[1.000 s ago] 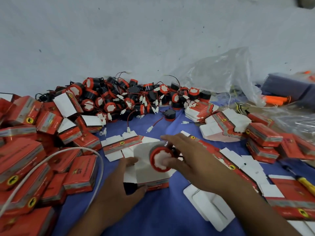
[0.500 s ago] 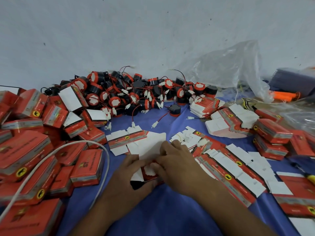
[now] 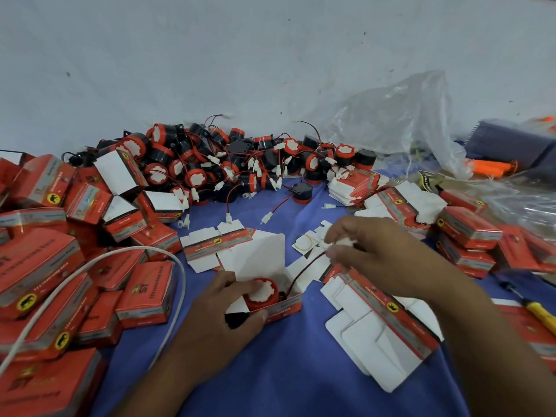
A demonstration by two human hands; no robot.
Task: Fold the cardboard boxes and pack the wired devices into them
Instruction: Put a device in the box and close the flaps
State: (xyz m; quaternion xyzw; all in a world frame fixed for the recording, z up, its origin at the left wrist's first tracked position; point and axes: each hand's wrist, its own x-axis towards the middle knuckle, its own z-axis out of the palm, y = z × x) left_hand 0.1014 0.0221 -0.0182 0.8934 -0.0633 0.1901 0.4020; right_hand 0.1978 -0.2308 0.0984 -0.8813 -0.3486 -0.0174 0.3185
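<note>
Pulled up-right off the box, the right hand is now pinching the wire, which is slanting down-left to the device sitting inside, the left hand gripping both.

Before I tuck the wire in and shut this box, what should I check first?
1. Device seated: ok. The red device sits inside the open box.
2. Box steadied: ok. The left hand grips its left end.
3. Wire inside: not ok. The red wire runs out over the rim up to the right hand, which pinches it.
4. Wire's plug end: cannot tell, blurred in that hand.
5. Lid free to close: ok. The white lid flap stands open behind the device.
</note>
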